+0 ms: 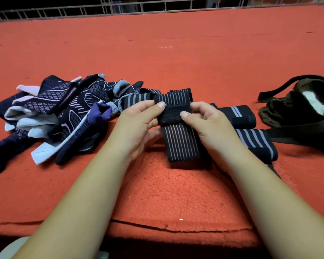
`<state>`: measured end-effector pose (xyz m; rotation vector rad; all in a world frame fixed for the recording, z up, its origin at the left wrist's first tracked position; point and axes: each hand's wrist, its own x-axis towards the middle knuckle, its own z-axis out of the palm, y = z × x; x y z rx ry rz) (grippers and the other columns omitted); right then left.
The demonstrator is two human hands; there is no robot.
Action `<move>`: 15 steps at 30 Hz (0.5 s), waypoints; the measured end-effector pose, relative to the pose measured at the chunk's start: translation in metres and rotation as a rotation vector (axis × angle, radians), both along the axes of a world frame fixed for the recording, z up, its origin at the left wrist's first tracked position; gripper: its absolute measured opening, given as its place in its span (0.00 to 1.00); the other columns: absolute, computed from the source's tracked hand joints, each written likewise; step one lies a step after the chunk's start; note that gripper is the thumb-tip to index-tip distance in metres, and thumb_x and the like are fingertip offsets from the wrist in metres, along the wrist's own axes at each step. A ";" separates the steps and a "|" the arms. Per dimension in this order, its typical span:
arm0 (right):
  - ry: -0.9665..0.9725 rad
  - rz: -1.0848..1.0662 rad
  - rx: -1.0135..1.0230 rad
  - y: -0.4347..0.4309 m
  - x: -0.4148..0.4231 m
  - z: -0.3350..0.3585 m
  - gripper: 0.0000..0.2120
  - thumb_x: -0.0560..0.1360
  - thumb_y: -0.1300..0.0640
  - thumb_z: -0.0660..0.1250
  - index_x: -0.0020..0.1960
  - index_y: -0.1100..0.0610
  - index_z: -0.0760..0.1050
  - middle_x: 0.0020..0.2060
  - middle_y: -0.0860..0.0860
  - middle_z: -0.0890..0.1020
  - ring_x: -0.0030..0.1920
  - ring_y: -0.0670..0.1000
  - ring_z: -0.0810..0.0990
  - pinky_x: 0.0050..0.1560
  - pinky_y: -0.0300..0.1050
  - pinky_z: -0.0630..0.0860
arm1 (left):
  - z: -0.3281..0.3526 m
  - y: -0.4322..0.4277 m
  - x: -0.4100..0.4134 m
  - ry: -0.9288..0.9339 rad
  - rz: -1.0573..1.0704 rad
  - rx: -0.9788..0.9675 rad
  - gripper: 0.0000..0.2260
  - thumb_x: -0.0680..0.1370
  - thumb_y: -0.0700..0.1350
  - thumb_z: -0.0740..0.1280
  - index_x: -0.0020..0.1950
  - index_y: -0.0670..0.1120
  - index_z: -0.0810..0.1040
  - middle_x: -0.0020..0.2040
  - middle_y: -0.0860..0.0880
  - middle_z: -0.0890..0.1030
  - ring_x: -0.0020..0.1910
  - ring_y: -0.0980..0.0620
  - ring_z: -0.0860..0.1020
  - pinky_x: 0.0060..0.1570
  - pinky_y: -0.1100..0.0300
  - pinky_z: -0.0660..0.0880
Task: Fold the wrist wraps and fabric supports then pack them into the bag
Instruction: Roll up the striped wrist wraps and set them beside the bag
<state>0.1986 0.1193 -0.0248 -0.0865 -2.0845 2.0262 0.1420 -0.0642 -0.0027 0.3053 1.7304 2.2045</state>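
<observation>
Both hands work at the centre of the orange fleece-covered desk [176, 62]. We see the left hand [138, 124] and right hand [209, 126] each pinching the black, thin-striped elastic wrist wrap [180, 141]. Thumbs sit on its fuzzy black fastening patch, and the fingers [202, 109] curl behind it. The wrap's lower end points toward us, low over the fleece.

Just right of it we note two folded black wraps [239, 114] with grey stripes, the nearer one partly behind the right forearm. Further right lies the dark olive cloth bag [297, 109], its black strap trailing. On the left is a loose heap of navy and pale-blue patterned fabric supports [64, 113]. A wire grid [157, 6] runs along the far edge.
</observation>
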 end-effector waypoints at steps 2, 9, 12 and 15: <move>0.012 -0.028 -0.009 0.001 -0.001 -0.002 0.09 0.84 0.57 0.70 0.63 0.55 0.81 0.50 0.53 0.89 0.49 0.51 0.88 0.53 0.49 0.82 | 0.001 -0.001 0.002 -0.014 -0.052 -0.044 0.06 0.84 0.40 0.69 0.59 0.44 0.83 0.49 0.48 0.88 0.39 0.55 0.86 0.40 0.59 0.83; -0.016 -0.052 -0.006 0.002 -0.004 -0.002 0.10 0.86 0.51 0.66 0.65 0.47 0.82 0.56 0.48 0.88 0.58 0.51 0.87 0.65 0.58 0.81 | -0.006 0.005 0.003 0.013 0.025 -0.053 0.09 0.82 0.39 0.72 0.62 0.42 0.84 0.58 0.43 0.88 0.47 0.50 0.86 0.42 0.60 0.83; -0.033 -0.017 -0.021 0.002 -0.004 -0.001 0.12 0.88 0.50 0.62 0.66 0.44 0.82 0.58 0.46 0.88 0.60 0.50 0.87 0.68 0.57 0.80 | -0.006 0.005 0.003 0.003 0.034 -0.010 0.07 0.81 0.39 0.73 0.59 0.43 0.84 0.53 0.45 0.88 0.44 0.53 0.86 0.40 0.62 0.82; -0.027 -0.002 -0.064 0.002 -0.003 0.001 0.13 0.88 0.52 0.61 0.67 0.46 0.82 0.59 0.47 0.88 0.62 0.51 0.86 0.67 0.54 0.79 | -0.007 0.007 0.003 -0.021 0.019 0.015 0.04 0.80 0.39 0.73 0.54 0.45 0.84 0.49 0.47 0.88 0.41 0.54 0.86 0.40 0.62 0.82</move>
